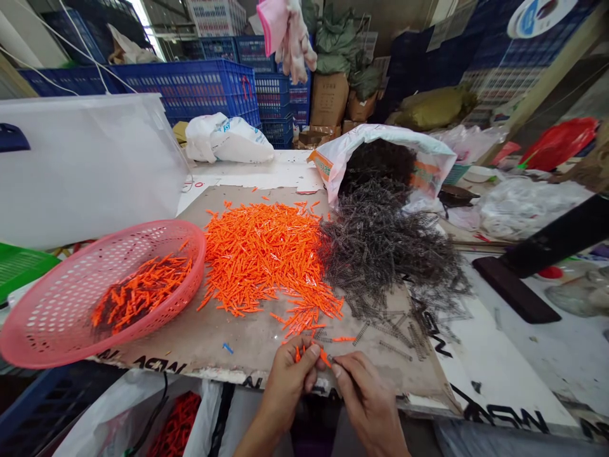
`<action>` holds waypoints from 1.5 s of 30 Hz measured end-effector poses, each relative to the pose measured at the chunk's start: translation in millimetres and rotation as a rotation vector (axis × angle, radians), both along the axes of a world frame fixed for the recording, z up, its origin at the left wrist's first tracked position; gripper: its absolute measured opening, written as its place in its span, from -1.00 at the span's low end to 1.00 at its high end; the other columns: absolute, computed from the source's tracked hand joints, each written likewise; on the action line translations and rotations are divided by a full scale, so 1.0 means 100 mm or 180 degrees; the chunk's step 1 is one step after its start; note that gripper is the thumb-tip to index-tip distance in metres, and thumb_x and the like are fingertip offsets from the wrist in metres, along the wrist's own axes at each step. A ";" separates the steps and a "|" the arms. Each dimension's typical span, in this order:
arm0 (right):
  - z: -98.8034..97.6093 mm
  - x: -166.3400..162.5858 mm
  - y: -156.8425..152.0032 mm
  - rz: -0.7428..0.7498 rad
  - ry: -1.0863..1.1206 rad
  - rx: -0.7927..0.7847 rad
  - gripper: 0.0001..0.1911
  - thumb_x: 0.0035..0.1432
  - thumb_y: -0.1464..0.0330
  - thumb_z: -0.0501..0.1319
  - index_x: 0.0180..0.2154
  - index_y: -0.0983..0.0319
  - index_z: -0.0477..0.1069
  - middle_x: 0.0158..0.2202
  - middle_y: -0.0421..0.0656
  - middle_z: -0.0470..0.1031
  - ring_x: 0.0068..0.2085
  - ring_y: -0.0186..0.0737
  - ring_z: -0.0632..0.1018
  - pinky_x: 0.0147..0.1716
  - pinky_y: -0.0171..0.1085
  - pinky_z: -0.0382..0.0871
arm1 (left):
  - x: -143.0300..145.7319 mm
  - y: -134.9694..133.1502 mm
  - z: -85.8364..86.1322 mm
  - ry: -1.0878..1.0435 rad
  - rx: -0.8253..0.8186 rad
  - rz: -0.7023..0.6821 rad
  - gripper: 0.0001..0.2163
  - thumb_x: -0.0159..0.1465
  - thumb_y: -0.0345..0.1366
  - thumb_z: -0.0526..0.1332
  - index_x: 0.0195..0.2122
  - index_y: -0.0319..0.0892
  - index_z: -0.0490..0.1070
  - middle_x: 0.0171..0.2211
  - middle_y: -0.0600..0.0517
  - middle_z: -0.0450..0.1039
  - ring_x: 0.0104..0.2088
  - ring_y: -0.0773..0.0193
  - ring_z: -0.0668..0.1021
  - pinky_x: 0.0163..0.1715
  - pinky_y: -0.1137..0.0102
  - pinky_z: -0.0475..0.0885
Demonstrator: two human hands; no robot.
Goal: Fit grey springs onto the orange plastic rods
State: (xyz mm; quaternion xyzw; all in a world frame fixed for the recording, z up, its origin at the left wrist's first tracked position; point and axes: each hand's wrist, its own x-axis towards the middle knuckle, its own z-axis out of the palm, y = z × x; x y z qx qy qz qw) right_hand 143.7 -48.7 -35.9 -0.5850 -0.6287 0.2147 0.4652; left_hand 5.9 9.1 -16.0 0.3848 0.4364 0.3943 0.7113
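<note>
My left hand is closed in a pinch around a few small orange plastic pins at the near edge of the cardboard sheet. My right hand meets it from the right, fingertips pinched on a thin grey spring against a pin. Just beyond lies a big heap of orange pins, and to its right a tangled heap of grey metal springs spilling from a white sack. A pink perforated basket at the left holds assembled orange pieces.
A translucent white bin stands behind the basket, with blue crates stacked further back. A black bar lies at the right. Gloves hang overhead. A plastic bag with orange parts sits below the table edge.
</note>
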 end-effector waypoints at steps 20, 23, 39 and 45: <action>0.00 -0.06 0.03 0.0021 -0.0074 0.0002 -0.77 0.35 0.38 0.02 -0.27 0.19 0.43 -0.40 -0.17 0.43 -0.37 -0.23 0.48 -0.35 -0.30 0.32 | -0.02 -0.03 -0.01 0.0090 0.0201 -0.0103 -0.67 0.14 -0.05 0.33 -0.51 -0.23 0.40 -0.72 0.18 0.28 -0.72 0.52 0.14 -0.64 0.51 -0.01; -0.02 -0.07 0.02 -0.0052 -0.0272 0.0086 -0.78 0.34 0.39 0.02 -0.24 0.20 0.43 -0.38 -0.15 0.44 -0.35 -0.21 0.48 -0.33 -0.27 0.33 | -0.02 -0.04 -0.03 0.0100 0.0238 -0.0126 -0.68 0.15 -0.06 0.33 -0.51 -0.22 0.39 -0.71 0.19 0.27 -0.71 0.51 0.14 -0.64 0.52 -0.01; 0.03 -0.11 0.09 -0.0204 -0.0469 0.0202 -0.75 0.35 0.31 0.03 -0.33 0.18 0.42 -0.43 -0.17 0.45 -0.40 -0.22 0.50 -0.38 -0.30 0.34 | -0.01 -0.05 -0.06 0.0090 0.0244 -0.0039 -0.69 0.17 -0.08 0.32 -0.52 -0.23 0.39 -0.75 0.22 0.18 -0.70 0.50 0.10 -0.62 0.49 -0.04; 0.09 -0.10 0.13 0.0224 0.0639 -0.0939 -0.62 0.35 0.18 -0.01 -0.44 0.19 0.36 -0.61 -0.28 0.33 -0.57 -0.31 0.39 -0.58 -0.38 0.21 | -0.05 -0.03 0.05 -0.0228 0.0070 -0.0095 -0.71 0.13 -0.14 0.34 -0.56 -0.25 0.40 -0.68 0.17 0.25 -0.70 0.53 0.08 -0.62 0.47 -0.09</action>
